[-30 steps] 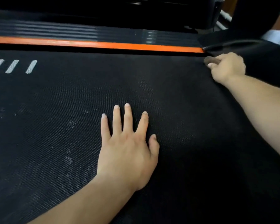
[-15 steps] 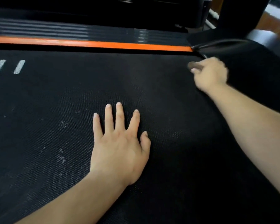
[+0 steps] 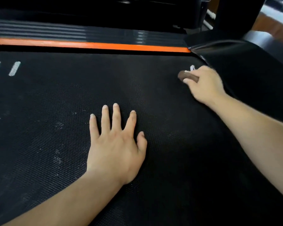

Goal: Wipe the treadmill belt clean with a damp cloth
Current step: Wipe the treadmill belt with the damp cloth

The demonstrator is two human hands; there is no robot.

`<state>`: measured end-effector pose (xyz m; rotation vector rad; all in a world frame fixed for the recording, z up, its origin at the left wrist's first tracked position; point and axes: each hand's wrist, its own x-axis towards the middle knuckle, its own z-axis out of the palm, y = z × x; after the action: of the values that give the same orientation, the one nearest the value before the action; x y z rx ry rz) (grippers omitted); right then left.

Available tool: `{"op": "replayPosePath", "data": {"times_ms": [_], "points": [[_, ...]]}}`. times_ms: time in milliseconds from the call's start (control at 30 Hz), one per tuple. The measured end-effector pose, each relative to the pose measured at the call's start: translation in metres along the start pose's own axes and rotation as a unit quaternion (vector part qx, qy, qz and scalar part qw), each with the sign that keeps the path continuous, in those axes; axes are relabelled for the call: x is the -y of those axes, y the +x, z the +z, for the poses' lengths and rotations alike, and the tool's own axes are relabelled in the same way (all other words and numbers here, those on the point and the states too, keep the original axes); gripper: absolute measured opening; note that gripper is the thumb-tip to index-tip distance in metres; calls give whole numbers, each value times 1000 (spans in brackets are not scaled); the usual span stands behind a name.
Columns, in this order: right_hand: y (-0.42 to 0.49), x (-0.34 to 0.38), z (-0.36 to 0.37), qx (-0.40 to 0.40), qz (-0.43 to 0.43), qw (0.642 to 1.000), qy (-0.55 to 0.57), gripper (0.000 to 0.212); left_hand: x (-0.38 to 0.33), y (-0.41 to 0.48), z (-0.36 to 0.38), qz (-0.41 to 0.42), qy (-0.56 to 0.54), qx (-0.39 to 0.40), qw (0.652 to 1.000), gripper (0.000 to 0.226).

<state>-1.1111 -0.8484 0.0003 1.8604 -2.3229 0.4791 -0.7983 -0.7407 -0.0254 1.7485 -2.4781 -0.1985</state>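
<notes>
Black belt (image 3: 39,98) has pale dusty marks (image 3: 57,159) on the left. My left hand (image 3: 116,144) lies flat, fingers spread. Far right, my right hand (image 3: 206,84) squeezes the brown cloth (image 3: 187,77), its end poking left toward those marks.

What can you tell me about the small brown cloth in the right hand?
The small brown cloth shows only as a short, dark brown, rounded stub sticking out left of the right hand, whose curled fingers wrap round it; the rest is hidden in the grip. It looks soft and matte, slightly blurred; dampness cannot be told. It sits low on the black textured treadmill belt, near its far right corner, just below a small white mark.
</notes>
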Motion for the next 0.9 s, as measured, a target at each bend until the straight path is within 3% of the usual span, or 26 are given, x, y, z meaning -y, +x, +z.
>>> {"op": "replayPosePath", "data": {"times_ms": [133, 300, 333, 433, 467, 633, 700, 800, 900], "points": [[20, -22, -14, -37, 148, 987, -45, 30, 0, 1, -1, 1, -6, 4, 1000, 73], [-26, -20, -12, -4, -13, 1000, -8, 28, -1, -1, -4, -7, 1, 17, 1000, 74], [-22, -28, -16, -9, 2, 999, -31, 28, -1, -1, -4, -8, -2, 15, 1000, 74], [0, -37, -24, -33, 154, 987, -37, 30, -2, -1, -3, -7, -7, 16, 1000, 74], [-4, -31, -20, -44, 160, 986, -33, 29, -1, 0, -4, -8, -6, 16, 1000, 74], [-61, -13, -16, 3, -12, 997, 71, 27, -1, 0, -3, -11, 2, 22, 1000, 75], [-49, -25, -20, -12, 13, 1000, 22, 28, -1, 0, -3, -11, -2, 22, 1000, 76], [-32, -31, -26, -45, 140, 989, -25, 33, -1, 0, -3, -11, -1, 23, 1000, 77], [-53, -19, -20, -31, 81, 996, 8, 33, 0, 0, -3, -11, 0, 24, 1000, 78]]}}
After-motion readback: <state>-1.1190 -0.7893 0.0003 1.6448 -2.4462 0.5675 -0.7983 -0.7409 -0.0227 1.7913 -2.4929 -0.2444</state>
